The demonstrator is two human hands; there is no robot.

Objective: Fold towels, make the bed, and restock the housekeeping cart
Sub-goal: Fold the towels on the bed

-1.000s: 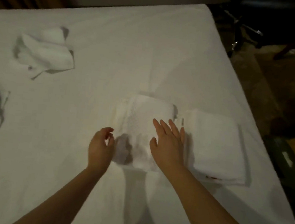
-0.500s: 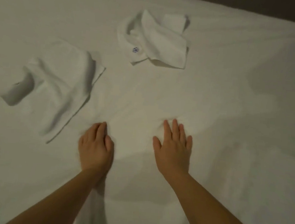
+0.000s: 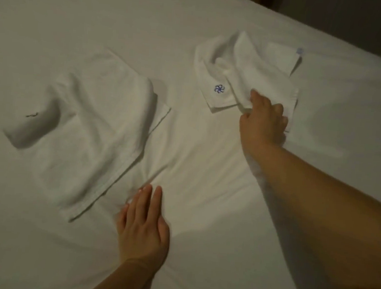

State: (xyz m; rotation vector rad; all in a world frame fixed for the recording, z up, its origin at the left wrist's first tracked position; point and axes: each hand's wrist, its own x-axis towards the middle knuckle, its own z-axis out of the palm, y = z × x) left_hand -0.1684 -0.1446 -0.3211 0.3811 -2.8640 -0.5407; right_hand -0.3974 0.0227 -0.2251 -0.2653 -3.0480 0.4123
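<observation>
A small crumpled white towel (image 3: 244,75) with a blue embroidered logo lies on the white bed sheet (image 3: 127,12) at upper centre-right. My right hand (image 3: 264,120) reaches out and grips its near edge, fingers curled into the cloth. A larger rumpled white towel (image 3: 94,126) lies to the left, its near corner close to my left hand (image 3: 143,227). That hand rests flat on the sheet with straight fingers, holding nothing.
The bed's far edge (image 3: 331,48) runs diagonally across the upper right, with dark wall or curtain behind it. Bare sheet stretches to the right of the small towel and along the near side.
The view swung left, away from the two folded towels. My right hand left the sheet and reached forward to take hold of the logo towel. My left hand stays flat on the sheet.
</observation>
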